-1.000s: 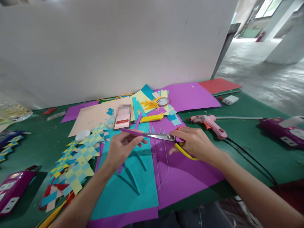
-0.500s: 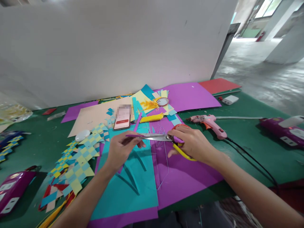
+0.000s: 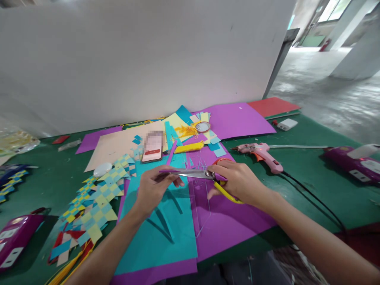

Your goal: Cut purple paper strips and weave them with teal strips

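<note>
My right hand [image 3: 236, 178] is closed round the handles of a pair of scissors [image 3: 194, 173], one loop red and one yellow. The blades point left, lying along a narrow purple paper strip [image 3: 166, 171]. Pinched in my left hand [image 3: 154, 186] is that strip, and the blade tips reach close to its fingers. How far the blades are parted is hard to make out. Below both hands lie a teal sheet [image 3: 166, 245] and a purple sheet [image 3: 225, 233], with thin paper slivers [image 3: 202, 162] scattered over the purple one.
A phone [image 3: 152, 147] and a yellow comb-like piece [image 3: 189, 147] lie beyond my hands. To the right is a pink glue gun [image 3: 263, 154] with a cord. Checkered woven paper [image 3: 101, 198] spreads at left, near a purple power strip [image 3: 22, 233].
The scissors and my right hand have shifted slightly left, towards my left hand. My left hand is nearly where it was, with the strip still in its fingers.
</note>
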`<state>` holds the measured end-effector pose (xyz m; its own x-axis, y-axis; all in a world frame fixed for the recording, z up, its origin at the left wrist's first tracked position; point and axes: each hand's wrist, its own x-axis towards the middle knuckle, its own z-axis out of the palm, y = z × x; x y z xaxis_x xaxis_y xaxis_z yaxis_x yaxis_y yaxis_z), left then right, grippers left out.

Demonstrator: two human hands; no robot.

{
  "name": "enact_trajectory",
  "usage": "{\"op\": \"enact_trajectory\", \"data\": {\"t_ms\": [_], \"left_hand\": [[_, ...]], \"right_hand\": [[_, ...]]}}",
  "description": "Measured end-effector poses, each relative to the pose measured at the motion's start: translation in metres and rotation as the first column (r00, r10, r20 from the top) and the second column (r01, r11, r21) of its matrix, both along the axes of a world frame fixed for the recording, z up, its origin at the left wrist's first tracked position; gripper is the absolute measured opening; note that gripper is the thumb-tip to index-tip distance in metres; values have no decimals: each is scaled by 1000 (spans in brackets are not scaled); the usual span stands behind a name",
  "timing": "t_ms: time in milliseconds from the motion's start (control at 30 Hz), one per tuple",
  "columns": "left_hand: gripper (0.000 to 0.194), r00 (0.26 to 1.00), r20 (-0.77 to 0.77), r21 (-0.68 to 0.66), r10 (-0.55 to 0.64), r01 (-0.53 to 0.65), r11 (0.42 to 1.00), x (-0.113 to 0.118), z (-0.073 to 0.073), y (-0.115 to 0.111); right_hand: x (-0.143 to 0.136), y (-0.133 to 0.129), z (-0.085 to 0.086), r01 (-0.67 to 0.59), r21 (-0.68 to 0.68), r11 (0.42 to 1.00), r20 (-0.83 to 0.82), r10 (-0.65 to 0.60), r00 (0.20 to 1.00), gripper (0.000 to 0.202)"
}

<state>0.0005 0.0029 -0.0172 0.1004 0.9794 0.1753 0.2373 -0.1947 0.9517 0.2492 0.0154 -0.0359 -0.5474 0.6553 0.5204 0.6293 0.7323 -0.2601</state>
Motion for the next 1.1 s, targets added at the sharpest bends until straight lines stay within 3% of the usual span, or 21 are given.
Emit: {"op": "enact_trajectory", "data": {"t_ms": [300, 667, 1100], "left_hand": [[10, 997, 69, -35, -22, 24, 999, 0, -1, 0], [10, 991, 34, -67, -126, 128, 990, 7, 4, 0], [10, 992, 58, -69, -113, 117, 991, 9, 5, 1]], "right_hand": [[2, 0, 0, 8, -7, 1000, 4, -8, 1000, 66], [-2, -3, 2, 16, -24, 1000, 41, -15, 999, 56], [-1, -3, -3, 36, -46, 998, 42, -34, 999, 55]]}}
